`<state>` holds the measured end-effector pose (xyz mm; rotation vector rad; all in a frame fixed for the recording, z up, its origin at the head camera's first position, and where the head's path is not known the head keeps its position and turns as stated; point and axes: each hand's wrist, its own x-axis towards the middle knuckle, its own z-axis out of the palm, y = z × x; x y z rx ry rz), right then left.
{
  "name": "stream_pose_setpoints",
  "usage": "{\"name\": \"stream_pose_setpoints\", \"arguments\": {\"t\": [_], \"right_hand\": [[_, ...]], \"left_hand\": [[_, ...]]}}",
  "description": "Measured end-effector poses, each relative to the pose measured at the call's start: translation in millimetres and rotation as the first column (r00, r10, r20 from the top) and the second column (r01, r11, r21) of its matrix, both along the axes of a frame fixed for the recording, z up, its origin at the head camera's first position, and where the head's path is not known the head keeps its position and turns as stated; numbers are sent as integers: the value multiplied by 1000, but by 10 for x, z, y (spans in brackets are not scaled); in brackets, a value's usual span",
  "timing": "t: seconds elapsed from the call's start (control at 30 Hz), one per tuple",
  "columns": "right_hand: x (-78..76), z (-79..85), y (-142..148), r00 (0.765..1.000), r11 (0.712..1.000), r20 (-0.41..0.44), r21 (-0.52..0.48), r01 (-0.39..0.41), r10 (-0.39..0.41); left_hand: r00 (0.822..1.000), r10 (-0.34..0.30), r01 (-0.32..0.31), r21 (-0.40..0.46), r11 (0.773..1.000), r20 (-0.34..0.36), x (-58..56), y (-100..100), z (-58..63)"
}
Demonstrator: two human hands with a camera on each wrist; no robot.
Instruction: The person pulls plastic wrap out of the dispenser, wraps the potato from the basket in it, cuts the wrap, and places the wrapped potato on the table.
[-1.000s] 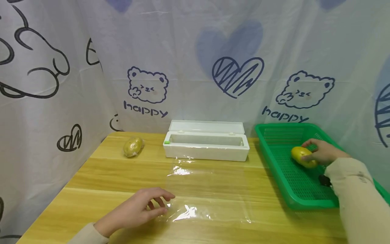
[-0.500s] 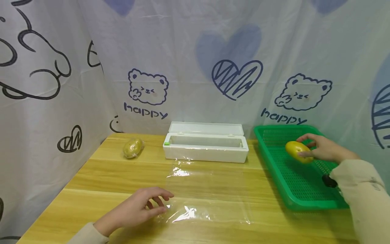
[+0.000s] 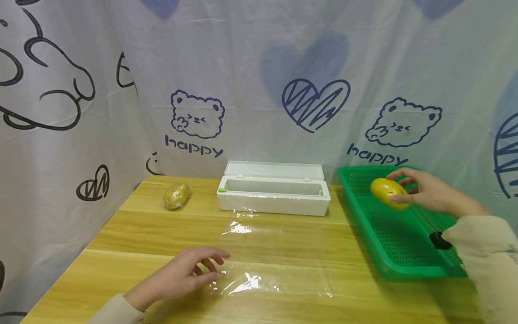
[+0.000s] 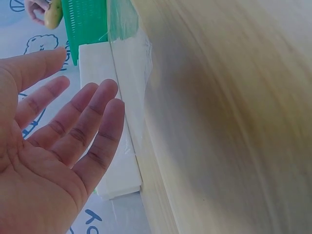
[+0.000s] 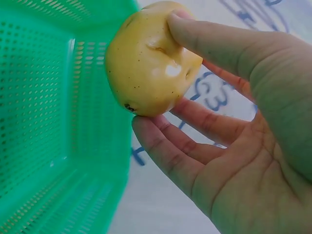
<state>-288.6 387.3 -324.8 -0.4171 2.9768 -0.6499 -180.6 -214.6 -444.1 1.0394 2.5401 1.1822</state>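
Observation:
My right hand [image 3: 429, 191] grips a yellow potato [image 3: 389, 193] between thumb and fingers, raised above the green basket [image 3: 374, 243]. In the right wrist view the potato [image 5: 146, 63] shows small dark spots and dents. My left hand [image 3: 184, 276], fingers loosely bent and holding nothing, is by the left edge of a sheet of clear cling film [image 3: 279, 256]. The film stretches over the tabletop from the front of a white cling film box [image 3: 275, 204], whose lid is up. In the left wrist view the left palm [image 4: 44, 190] faces the camera.
A potato wrapped in film [image 3: 176, 196] lies at the table's back left. Inside the basket is a black object [image 3: 439, 240], partly hidden by the right sleeve. A printed white curtain [image 3: 251, 90] stands behind the wooden table [image 3: 121, 256].
My right hand has lifted the potato from the basket floor and carried it slightly up and left. The black object shows more now. My left hand has stayed almost still.

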Motion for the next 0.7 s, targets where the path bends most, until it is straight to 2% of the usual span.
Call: {"name": "stream_pose_setpoints", "arguments": {"t": [0.33,0.7], "right_hand": [[228,199,-284,998,998,-62,-48,-31,28],[458,296,-643,984,993,-146,-38,-111,104]], "left_hand": [[1000,-5,5,14,1000,-6,4,-10,-17],[1000,7,-7,2,1000,17,3,-10,-5]]}}
